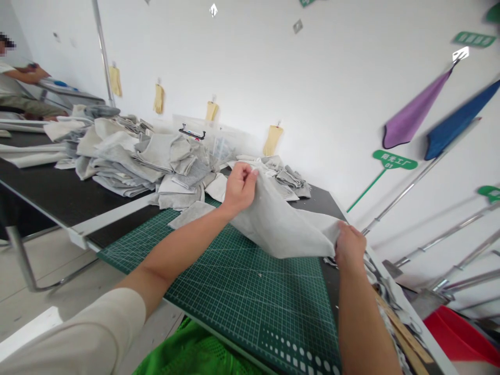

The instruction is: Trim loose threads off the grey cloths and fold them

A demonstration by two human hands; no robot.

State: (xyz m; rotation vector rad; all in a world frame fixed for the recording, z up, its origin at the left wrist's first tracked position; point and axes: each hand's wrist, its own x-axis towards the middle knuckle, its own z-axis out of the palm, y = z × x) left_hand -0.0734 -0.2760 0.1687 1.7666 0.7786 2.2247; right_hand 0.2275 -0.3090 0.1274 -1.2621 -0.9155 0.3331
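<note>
A light grey piece of fabric point(281, 224) hangs stretched between both hands, above the green cutting mat point(250, 281). My left hand point(241, 186) is closed on its upper left corner, thumb against the curled fingers. At the other end my right hand point(350, 244) grips the lower right part of the cloth. The fabric sags in the middle and hides part of the mat. Just beyond my left hand lies a small stack of grey cloth pieces point(289, 179).
A large heap of folded grey fabric point(125, 151) covers the table's left and back. Behind it stands a clear plastic box point(230, 138). Wooden strips point(402, 328) and fabric scraps lie along the right edge. A red bin point(463, 333) stands right. Another person point(23, 83) sits far left.
</note>
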